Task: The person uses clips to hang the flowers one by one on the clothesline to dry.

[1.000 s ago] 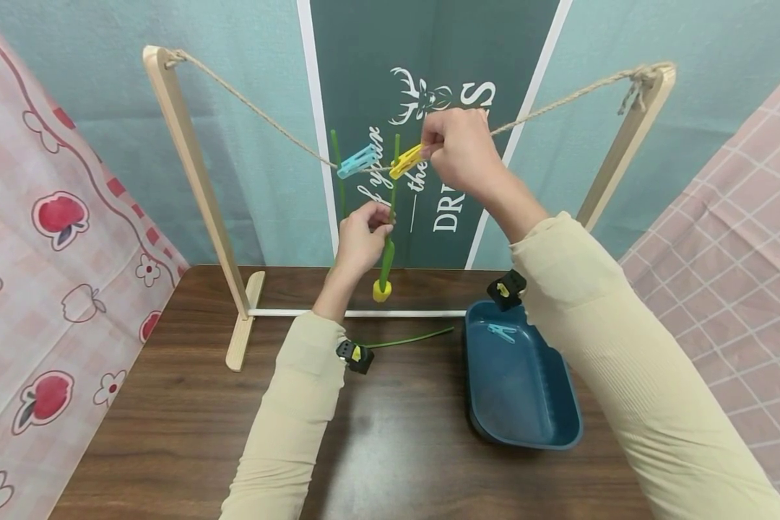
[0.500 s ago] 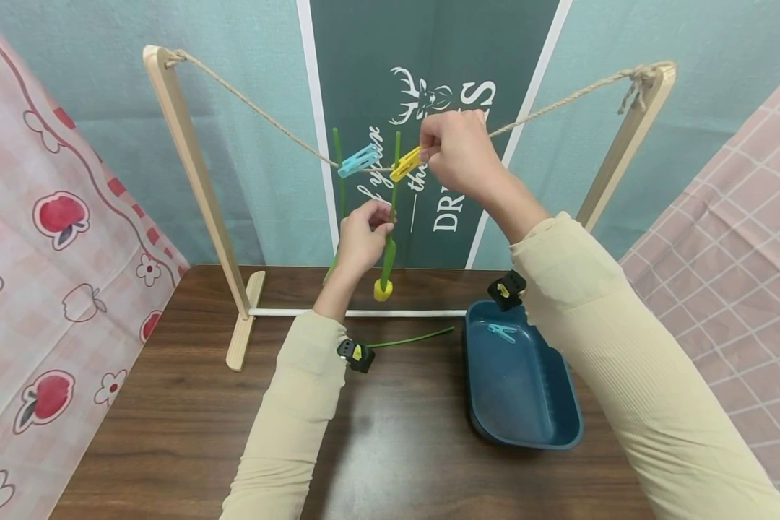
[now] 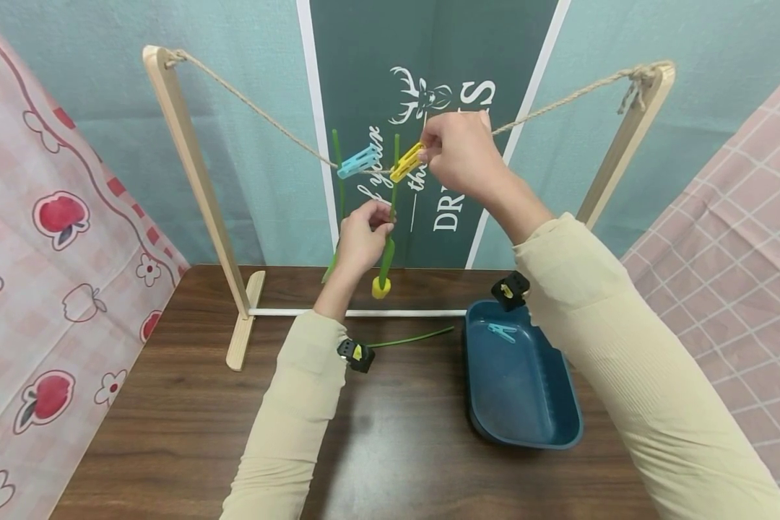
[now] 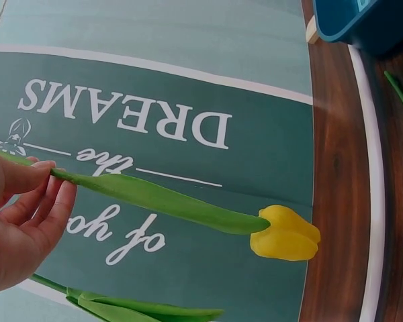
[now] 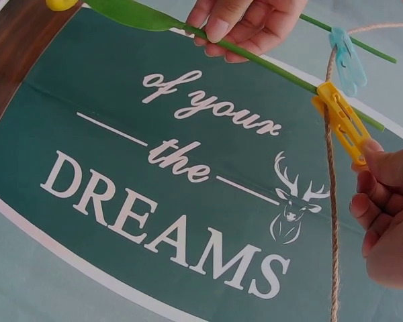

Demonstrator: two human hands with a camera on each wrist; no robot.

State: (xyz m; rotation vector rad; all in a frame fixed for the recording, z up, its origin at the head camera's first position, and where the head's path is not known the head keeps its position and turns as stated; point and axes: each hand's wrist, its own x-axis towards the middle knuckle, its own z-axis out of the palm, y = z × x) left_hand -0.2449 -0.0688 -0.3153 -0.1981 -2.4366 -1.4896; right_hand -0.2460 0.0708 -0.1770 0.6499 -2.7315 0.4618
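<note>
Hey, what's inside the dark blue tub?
A light blue clothespin lies toward the far end of the tub. The right sleeve and wrist camera cover its far right corner, so anything there is hidden.

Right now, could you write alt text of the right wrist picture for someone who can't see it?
The right hand pinches a yellow clothespin where a rope crosses a flower's green stem, which the left hand holds. A light blue clothespin sits nearby on the rope; behind is a dark green cloth printed with a white deer and words.
</note>
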